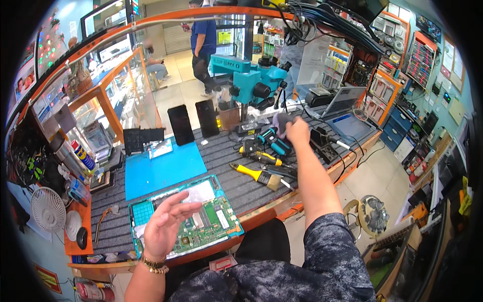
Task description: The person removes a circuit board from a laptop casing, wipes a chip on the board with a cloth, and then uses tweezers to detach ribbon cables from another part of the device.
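Note:
My left hand (168,221) hangs with fingers extended and apart above an opened teal laptop base (141,211) showing its green circuit board (223,217). My right hand (297,131) reaches to the back of the bench and grips a soft grey-purple item (282,122), perhaps a cloth. Just below it lie a teal-and-black tool (280,147), a yellow-and-black tool (262,156) and a brush with a yellow handle (247,171). A blue mat (161,171) lies behind the laptop base.
A teal microscope (244,85), two black phones (180,126) and an open laptop (336,126) stand along the back. A fan (48,209) and spray can (83,156) are at left. A person in blue (201,45) stands beyond the counter.

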{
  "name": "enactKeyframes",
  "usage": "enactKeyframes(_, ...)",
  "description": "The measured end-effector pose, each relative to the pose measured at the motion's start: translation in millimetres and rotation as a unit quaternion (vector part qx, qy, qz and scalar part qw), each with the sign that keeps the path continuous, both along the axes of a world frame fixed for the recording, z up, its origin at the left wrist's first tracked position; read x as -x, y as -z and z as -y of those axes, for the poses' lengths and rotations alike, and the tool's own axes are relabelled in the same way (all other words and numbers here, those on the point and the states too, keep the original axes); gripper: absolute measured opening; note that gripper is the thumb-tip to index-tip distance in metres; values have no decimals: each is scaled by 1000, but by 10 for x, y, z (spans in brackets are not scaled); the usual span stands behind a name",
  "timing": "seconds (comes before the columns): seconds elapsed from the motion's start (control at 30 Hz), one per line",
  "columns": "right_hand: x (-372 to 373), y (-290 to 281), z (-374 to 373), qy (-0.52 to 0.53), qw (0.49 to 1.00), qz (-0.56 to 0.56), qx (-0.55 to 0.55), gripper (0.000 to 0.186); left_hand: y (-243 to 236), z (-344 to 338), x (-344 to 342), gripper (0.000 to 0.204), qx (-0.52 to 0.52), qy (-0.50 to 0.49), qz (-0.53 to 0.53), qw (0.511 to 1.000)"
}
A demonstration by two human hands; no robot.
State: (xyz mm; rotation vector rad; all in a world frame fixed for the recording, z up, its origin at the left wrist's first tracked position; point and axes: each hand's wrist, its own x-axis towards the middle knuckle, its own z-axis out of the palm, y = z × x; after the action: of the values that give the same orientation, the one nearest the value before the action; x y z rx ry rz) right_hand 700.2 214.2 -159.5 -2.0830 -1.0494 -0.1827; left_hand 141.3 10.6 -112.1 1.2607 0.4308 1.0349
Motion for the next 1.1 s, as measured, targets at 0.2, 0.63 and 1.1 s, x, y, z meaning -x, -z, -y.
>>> enactKeyframes(0.2,29,-446,665,-208,903,-268,-263,21,-15,-80,-203,100,116,90,109,983)
enactKeyframes(0.63,2444,-424,2756,-448,717,-455,-281,50,-18,174,-1234,93,113,233,201,945)
enactKeyframes(1.1,2648,-195,2583,-404,801,-295,-328,28,300,371,-1249,85,174,258,270,911)
